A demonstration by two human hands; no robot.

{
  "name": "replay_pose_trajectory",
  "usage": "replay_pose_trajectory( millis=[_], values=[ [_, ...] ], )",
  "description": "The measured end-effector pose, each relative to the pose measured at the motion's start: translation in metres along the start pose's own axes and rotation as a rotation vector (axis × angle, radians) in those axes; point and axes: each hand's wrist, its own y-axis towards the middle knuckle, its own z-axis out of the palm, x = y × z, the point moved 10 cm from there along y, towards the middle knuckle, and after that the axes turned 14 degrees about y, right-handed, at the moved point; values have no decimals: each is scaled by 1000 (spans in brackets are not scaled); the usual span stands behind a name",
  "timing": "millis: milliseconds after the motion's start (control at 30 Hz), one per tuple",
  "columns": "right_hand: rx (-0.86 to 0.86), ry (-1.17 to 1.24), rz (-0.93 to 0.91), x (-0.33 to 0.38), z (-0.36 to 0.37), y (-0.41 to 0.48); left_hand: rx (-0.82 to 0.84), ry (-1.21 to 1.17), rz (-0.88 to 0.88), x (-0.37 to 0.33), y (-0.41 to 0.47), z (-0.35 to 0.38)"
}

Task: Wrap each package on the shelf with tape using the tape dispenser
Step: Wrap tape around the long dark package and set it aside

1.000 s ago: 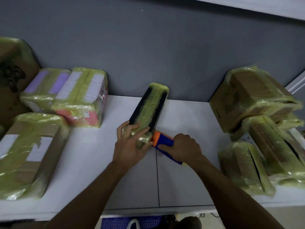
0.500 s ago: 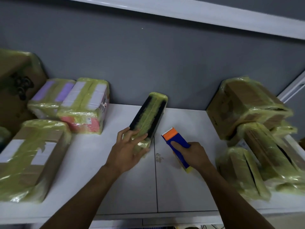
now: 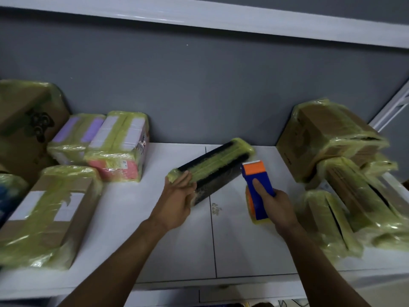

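The left hand holds the near end of the long package, with its fingers laid over the top edge and its thumb against the dark side face. The right hand is curled round the blue body of the tape dispenser, the thumb lying along its upper face.

The long package is a narrow black box with a band of yellow-green tape down its top. Its long axis runs diagonally, from the left hand at the near left up toward the far right, where the far end points at the grey wall. It lies on the white shelf, between the two hands and slightly beyond them. Whether the near end is raised off the shelf cannot be told.

The dispenser stands just right of the package. Its orange head points away from the person and sits right at the package's right-hand face near the far end; actual contact cannot be judged. Its yellowish tape roll is at the near end, below the right hand.

Farther out, tape-wrapped cardboard boxes sit at the left of the shelf, and a stack of wrapped packages sits at the right.
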Motion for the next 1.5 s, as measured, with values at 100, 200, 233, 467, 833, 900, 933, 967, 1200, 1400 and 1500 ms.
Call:
replay_pose_trajectory(
  millis=[100,200,233,467,833,900,933,967,1200,1400,1500],
  values=[
    [10,-9,-2,15,-5,-4,113,125,68,13,15,-2],
    [20,-58,-4,24,-13,-8,77,302,-116,42,35,-25],
    [24,-62,8,22,-14,-10,95,336,-186,50,41,-25],
    [-7,-67,45,16,-27,-21,66,149,-108,-37,57,4],
    [-35,-82,46,12,-47,-30,149,91,-95,-92,73,57],
    [-2,-109,57,9,-46,-30,40,79,-60,-84,69,47],
    [24,-124,58,9,-43,-31,-25,72,-39,-78,64,40],
    [48,-130,52,10,-41,-32,-93,71,-13,-71,58,33],
    [209,-131,24,16,-23,-29,-226,131,67,-65,22,-3],
    [299,-224,28,16,-1,-32,-191,76,30,-81,-9,14],
    [325,-224,32,14,-2,-34,-253,5,1,-73,-14,1]
  ],
)
